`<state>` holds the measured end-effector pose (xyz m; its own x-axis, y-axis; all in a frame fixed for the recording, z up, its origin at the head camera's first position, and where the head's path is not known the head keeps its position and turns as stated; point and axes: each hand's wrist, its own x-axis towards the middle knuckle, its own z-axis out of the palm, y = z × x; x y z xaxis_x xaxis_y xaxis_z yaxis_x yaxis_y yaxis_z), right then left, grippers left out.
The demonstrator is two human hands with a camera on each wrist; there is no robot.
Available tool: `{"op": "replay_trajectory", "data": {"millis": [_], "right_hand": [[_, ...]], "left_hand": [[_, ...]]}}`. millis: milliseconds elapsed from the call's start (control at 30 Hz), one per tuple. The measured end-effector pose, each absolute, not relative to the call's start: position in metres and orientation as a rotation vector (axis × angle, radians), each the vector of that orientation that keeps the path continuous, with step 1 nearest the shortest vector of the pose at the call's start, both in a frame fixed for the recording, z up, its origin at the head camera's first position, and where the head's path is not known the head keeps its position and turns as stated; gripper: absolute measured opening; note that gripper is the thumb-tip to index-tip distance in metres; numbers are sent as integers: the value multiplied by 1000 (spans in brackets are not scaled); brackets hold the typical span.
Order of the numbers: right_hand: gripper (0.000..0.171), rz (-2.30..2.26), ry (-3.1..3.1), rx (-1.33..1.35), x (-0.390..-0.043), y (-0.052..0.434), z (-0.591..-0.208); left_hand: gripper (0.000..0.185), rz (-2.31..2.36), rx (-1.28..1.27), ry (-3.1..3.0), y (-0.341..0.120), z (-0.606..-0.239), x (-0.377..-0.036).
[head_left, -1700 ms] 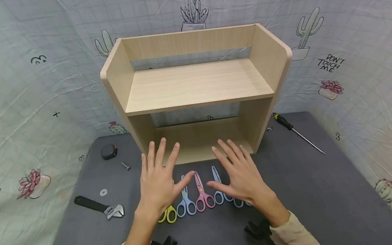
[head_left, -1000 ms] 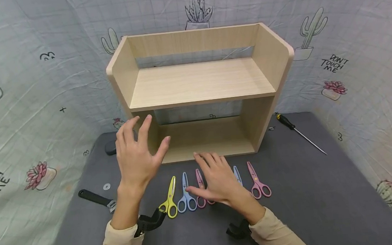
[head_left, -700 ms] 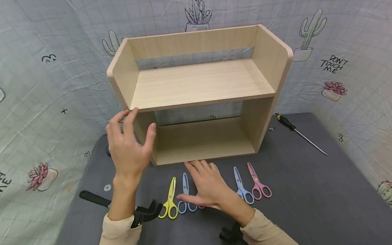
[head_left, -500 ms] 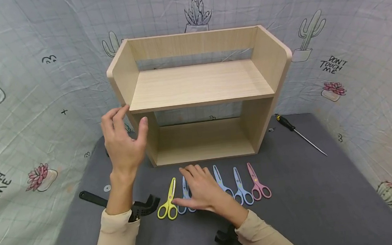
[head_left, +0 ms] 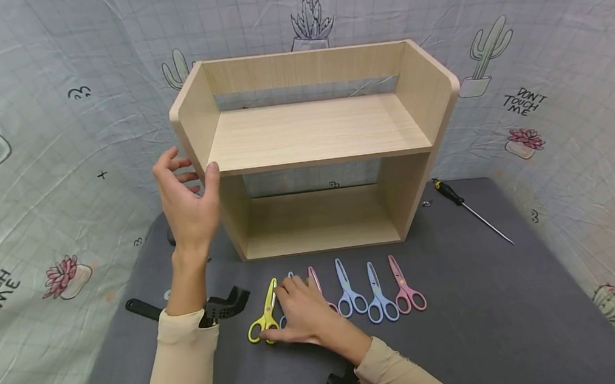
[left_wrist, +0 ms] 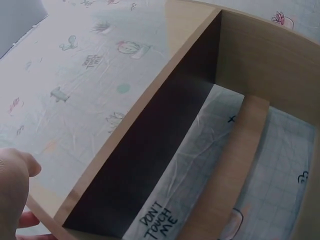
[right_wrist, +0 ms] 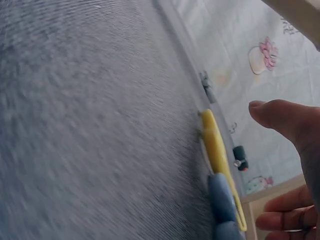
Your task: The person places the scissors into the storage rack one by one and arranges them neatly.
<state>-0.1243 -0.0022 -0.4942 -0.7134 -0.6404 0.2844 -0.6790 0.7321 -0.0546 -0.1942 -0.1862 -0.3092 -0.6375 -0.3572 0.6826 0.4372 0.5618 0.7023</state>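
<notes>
A light wooden shelf unit point(head_left: 315, 131) stands at the back of the grey table. My left hand point(head_left: 191, 211) is at its left side panel, fingers bent against the outside and thumb over the front edge; in the left wrist view, the thumb point(left_wrist: 31, 165) shows near the panel. A row of scissors lies before the unit: yellow scissors point(head_left: 267, 314), blue scissors point(head_left: 343, 283) and pink scissors point(head_left: 397, 275) among them. Above the row's left part hovers my right hand point(head_left: 307, 314), thumb over the yellow handles. It partly hides a blue pair and a pink pair.
A screwdriver point(head_left: 459, 200) lies on the right of the table. At left, a black-handled wrench point(head_left: 142, 308) is mostly behind my left forearm. A tape measure point(right_wrist: 240, 158) shows in the right wrist view. Patterned cloth point(head_left: 560, 194) surrounds the table at back and sides.
My left hand has moved from in front of the shelf unit up to its left side panel, its fingers bending there. My right hand has slid left and down along the scissors toward the yellow pair.
</notes>
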Motion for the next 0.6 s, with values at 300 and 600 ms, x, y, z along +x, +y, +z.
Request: {"op": "replay_trajectory", "data": {"millis": [300,600], "right_hand": [[77,94,-2667,1042,-119,-14,-502],[87,38,-2700,944,-116,-26,-510]], "left_hand": [[45,-1139,3,-1913,-189,-306,-208],[43,-1117,23,-1918,-191,-315,-216]]}}
